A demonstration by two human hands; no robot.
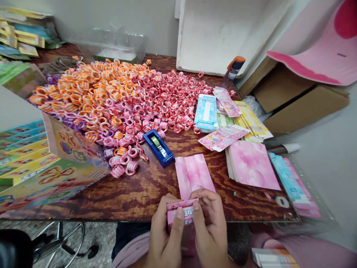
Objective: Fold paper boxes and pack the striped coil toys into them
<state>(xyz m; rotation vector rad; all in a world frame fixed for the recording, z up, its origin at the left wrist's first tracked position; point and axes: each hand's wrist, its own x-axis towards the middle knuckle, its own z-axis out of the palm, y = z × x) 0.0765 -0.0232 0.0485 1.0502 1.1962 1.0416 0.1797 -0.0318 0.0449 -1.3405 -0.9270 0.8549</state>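
Observation:
Just over the table's front edge, my left hand (161, 232) and my right hand (210, 223) pinch a small pink printed card packet (187, 213) between them. Both thumbs lie on its front, and the fingers curl behind, largely hidden. The packet looks folded across its top. Right behind the hands a pink cloud-patterned card (193, 171) lies on the wooden table (134, 201). A blue tape dispenser (159, 149) stands beyond it, to the left. To the right is a stack of similar pink cards (252, 163).
A large heap of striped coiled rings (156, 89) covers the back left. An open display box (80, 149) with packets stands left. Blue cards (206, 111), yellow cards (248, 119) and a bottle (231, 72) are at the back right. A cardboard box (304, 108) sits beyond.

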